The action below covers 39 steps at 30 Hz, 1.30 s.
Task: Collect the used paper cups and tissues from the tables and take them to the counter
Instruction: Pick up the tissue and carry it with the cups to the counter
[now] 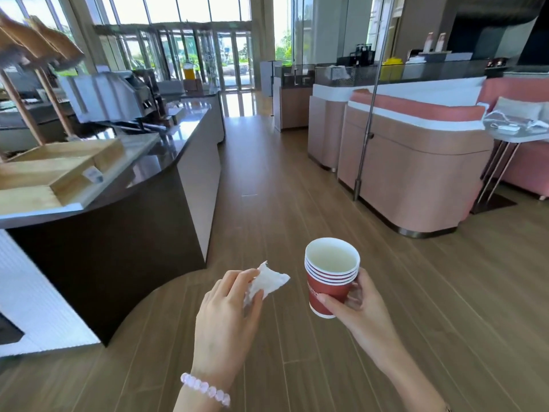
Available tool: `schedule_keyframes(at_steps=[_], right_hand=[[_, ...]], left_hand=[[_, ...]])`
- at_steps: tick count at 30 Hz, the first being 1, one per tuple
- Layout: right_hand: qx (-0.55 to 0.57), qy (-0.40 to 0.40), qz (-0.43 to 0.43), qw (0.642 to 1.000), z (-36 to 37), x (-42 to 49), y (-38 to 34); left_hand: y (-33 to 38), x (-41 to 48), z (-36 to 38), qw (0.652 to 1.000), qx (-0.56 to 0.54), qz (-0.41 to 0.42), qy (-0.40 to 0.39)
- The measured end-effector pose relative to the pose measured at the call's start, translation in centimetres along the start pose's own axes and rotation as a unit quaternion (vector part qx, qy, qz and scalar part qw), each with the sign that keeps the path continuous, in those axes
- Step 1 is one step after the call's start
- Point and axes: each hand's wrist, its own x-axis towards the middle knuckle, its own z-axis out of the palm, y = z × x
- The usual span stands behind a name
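A wooden floor (267,188) stretches ahead, with a long dark surface (166,156) on the left and a pink sofa (416,185) on the right. Above the floor, apart from that surface, the right hand (359,310) holds a stack of red paper cups (328,286) upright, fingers curled round its side. The left hand (225,316) pinches a crumpled white tissue (269,282) near the cups and wears a pink bead bracelet (205,388).
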Motion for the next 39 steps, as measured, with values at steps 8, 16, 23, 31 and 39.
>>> schedule_keyframes(at_steps=[8, 16, 23, 31, 39], right_hand=[[0.006, -0.009, -0.009, 1.000, -0.2, 21.0, 1.1], [-0.008, 0.000, -0.004, 1.000, 0.0, 37.9, 3.5], [-0.013, 0.021, 0.000, 1.000, 2.0, 55.2, 6.6], [-0.005, 0.027, 0.003, 1.000, 5.2, 75.0, 7.6], [0.003, 0.026, 0.002, 1.000, 6.4, 93.8, 10.5]], left_hand=[[-4.1, 18.9, 10.1, 1.000, -0.003, 0.006, 0.020], [-10.3, 32.0, 19.4, 1.000, -0.016, -0.016, 0.011], [-19.0, 45.9, 28.3, 0.999, -0.026, -0.031, -0.003], [-26.6, 64.3, 35.9, 0.999, -0.034, -0.038, -0.012], [-33.1, 78.8, 45.1, 0.998, -0.029, -0.053, -0.017]])
